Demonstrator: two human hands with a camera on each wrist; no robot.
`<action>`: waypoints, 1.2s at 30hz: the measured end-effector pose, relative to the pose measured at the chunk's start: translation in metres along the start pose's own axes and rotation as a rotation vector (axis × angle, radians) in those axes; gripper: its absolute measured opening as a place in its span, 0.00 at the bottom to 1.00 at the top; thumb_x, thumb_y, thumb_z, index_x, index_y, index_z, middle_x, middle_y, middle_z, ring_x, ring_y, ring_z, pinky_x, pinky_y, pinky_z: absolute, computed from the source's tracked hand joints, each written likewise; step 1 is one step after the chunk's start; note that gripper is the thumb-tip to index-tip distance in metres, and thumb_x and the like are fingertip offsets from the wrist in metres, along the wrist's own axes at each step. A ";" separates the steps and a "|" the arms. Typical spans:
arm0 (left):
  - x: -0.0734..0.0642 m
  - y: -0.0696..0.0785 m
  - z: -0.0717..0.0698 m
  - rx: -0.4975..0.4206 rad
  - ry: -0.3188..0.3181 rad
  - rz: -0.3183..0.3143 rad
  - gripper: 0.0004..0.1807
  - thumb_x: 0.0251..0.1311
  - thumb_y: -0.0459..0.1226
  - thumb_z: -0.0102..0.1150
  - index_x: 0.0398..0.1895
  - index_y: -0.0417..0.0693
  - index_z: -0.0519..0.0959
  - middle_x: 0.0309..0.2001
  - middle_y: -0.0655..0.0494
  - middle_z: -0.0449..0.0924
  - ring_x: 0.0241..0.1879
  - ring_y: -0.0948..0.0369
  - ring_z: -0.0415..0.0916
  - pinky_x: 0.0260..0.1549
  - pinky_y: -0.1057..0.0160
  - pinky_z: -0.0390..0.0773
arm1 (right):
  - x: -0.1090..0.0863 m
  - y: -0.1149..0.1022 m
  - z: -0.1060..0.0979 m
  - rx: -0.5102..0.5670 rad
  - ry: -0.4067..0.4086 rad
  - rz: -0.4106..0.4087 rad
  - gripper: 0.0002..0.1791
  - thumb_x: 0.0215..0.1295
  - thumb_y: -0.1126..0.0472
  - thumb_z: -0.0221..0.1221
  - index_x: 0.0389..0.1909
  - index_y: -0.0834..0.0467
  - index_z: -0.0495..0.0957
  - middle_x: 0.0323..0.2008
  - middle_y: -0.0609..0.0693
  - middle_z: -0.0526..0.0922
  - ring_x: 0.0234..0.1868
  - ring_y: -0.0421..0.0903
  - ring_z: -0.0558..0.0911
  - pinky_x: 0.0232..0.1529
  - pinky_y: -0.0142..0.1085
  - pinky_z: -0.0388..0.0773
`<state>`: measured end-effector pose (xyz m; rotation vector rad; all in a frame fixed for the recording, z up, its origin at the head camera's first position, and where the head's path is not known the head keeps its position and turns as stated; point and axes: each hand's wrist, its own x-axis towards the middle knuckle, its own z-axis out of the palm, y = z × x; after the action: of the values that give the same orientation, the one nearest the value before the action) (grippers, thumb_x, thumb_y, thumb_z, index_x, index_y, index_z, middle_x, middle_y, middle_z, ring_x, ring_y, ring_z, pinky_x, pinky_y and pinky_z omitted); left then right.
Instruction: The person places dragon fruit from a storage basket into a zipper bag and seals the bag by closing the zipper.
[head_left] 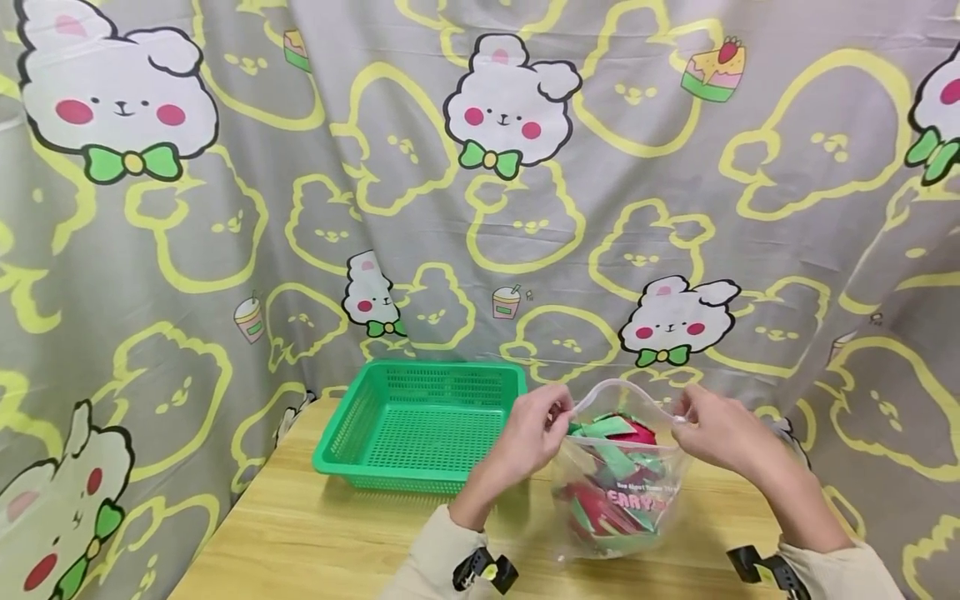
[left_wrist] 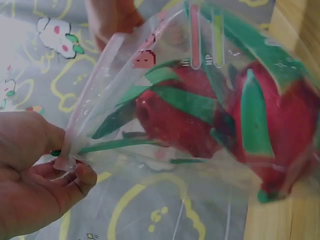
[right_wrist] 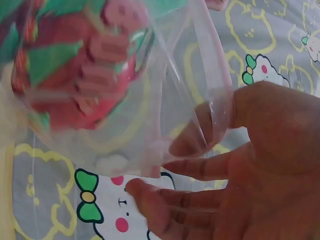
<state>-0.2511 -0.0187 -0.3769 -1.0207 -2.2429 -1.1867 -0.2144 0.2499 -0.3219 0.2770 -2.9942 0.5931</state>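
A clear zip bag (head_left: pixel 671 471) with pink and white lettering stands upright at the table's front right, its mouth spread apart. Inside are red dragon fruits with green scales; the left wrist view shows one dragon fruit (left_wrist: pixel 177 115) near the mouth and another dragon fruit (left_wrist: pixel 287 125) lower down. My left hand (head_left: pixel 528 429) pinches the left corner of the bag's mouth between thumb and fingers. At the opposite corner, my right hand (head_left: pixel 716 433) grips the zip edge, thumb and index finger on the plastic.
To the left of the bag, a green plastic basket (head_left: pixel 420 483) with perforated sides sits at the back of the wooden table (head_left: pixel 300 533); nothing shows inside it. A grey curtain (head_left: pixel 525 225) with rabbit prints hangs behind and along both sides.
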 end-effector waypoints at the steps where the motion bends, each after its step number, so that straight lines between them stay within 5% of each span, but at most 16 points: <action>1: 0.001 0.000 0.000 -0.048 -0.005 -0.043 0.07 0.65 0.25 0.61 0.31 0.43 0.77 0.30 0.54 0.80 0.28 0.68 0.73 0.26 0.76 0.74 | 0.000 0.002 0.001 0.014 -0.012 -0.003 0.11 0.64 0.61 0.59 0.42 0.62 0.73 0.43 0.62 0.81 0.36 0.55 0.78 0.30 0.45 0.74; 5: 0.002 -0.001 -0.003 -0.238 -0.030 -0.202 0.05 0.68 0.28 0.62 0.35 0.45 0.77 0.33 0.52 0.83 0.30 0.67 0.79 0.28 0.72 0.79 | -0.002 0.006 0.010 0.120 -0.029 -0.039 0.08 0.66 0.65 0.56 0.43 0.62 0.70 0.41 0.60 0.80 0.32 0.50 0.76 0.27 0.40 0.73; 9: -0.002 -0.003 -0.008 -0.311 -0.075 -0.235 0.02 0.69 0.34 0.65 0.37 0.47 0.81 0.35 0.53 0.85 0.30 0.66 0.80 0.28 0.70 0.78 | -0.004 0.007 0.018 0.226 -0.039 -0.077 0.05 0.67 0.70 0.51 0.41 0.60 0.67 0.31 0.52 0.76 0.25 0.46 0.74 0.23 0.38 0.77; 15: -0.009 -0.006 -0.022 -0.217 -0.168 -0.135 0.04 0.60 0.34 0.72 0.37 0.46 0.86 0.39 0.58 0.84 0.34 0.68 0.77 0.37 0.70 0.81 | -0.006 0.009 0.015 0.239 -0.056 -0.091 0.09 0.64 0.71 0.50 0.40 0.58 0.76 0.29 0.48 0.76 0.25 0.44 0.78 0.24 0.36 0.78; 21: -0.010 -0.011 -0.027 -0.011 -0.101 -0.015 0.01 0.62 0.31 0.69 0.35 0.42 0.88 0.36 0.54 0.87 0.35 0.66 0.82 0.37 0.74 0.80 | -0.013 0.014 0.007 0.290 -0.107 -0.050 0.12 0.71 0.65 0.50 0.43 0.60 0.82 0.32 0.50 0.81 0.30 0.44 0.82 0.32 0.36 0.82; 26: -0.011 -0.013 -0.036 0.109 -0.130 0.021 0.03 0.65 0.32 0.66 0.34 0.43 0.87 0.34 0.55 0.85 0.34 0.65 0.81 0.35 0.75 0.79 | -0.021 0.026 0.007 0.296 -0.125 -0.146 0.09 0.72 0.66 0.55 0.44 0.58 0.84 0.30 0.45 0.81 0.32 0.39 0.81 0.32 0.34 0.81; 31: -0.014 -0.011 -0.042 0.159 -0.230 0.014 0.06 0.70 0.32 0.61 0.35 0.42 0.85 0.34 0.56 0.82 0.33 0.66 0.77 0.33 0.74 0.77 | -0.028 0.028 0.015 0.147 0.007 -0.281 0.08 0.62 0.62 0.70 0.36 0.47 0.82 0.28 0.34 0.81 0.30 0.31 0.78 0.29 0.32 0.72; 36: -0.024 -0.012 -0.038 0.040 -0.307 -0.075 0.05 0.71 0.38 0.63 0.38 0.46 0.84 0.34 0.60 0.79 0.32 0.68 0.73 0.32 0.73 0.76 | -0.030 0.022 0.024 0.137 0.132 -0.335 0.13 0.60 0.66 0.72 0.30 0.45 0.79 0.25 0.32 0.75 0.27 0.31 0.73 0.26 0.31 0.71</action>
<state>-0.2446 -0.0644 -0.3776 -1.1798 -2.5485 -1.0700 -0.1906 0.2657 -0.3555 0.7017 -2.6986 0.7437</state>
